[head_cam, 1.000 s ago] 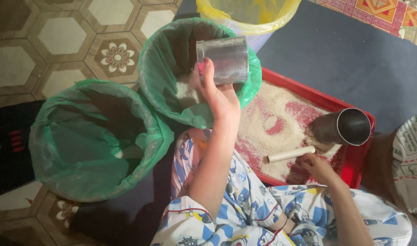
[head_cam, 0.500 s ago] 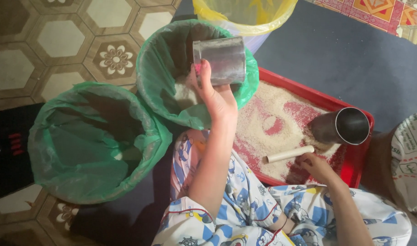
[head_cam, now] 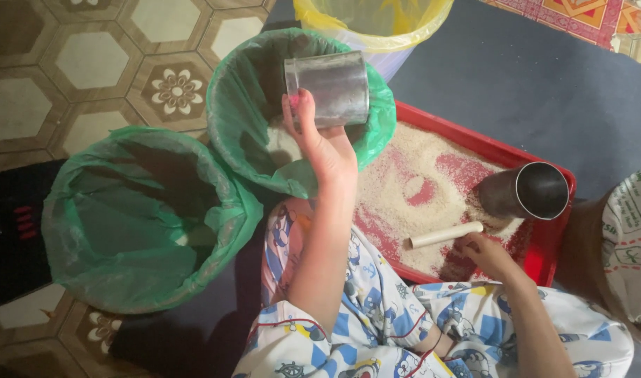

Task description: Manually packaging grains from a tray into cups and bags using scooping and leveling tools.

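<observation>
Your left hand [head_cam: 327,150] grips a steel cup [head_cam: 327,87] over the green bin [head_cam: 250,105]; your right hand [head_cam: 492,255], fingers curled, rests on the red tray [head_cam: 544,245] beside a white tube [head_cam: 443,236] and second cup [head_cam: 530,190].

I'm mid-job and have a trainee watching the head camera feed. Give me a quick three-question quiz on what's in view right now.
1. True or false: the left hand holds a metal cup tipped on its side over a green-lined bucket.
2. Multiple choice: what does the red tray hold? A) only water B) pale grains, a second metal cup and a white stick C) folded cloth
3. Short answer: where is the right hand, and what is nearest to it?

Key
1. True.
2. B.
3. On the tray's near edge, in the grains; the white stick is nearest, though whether the hand touches it cannot be told.
</observation>
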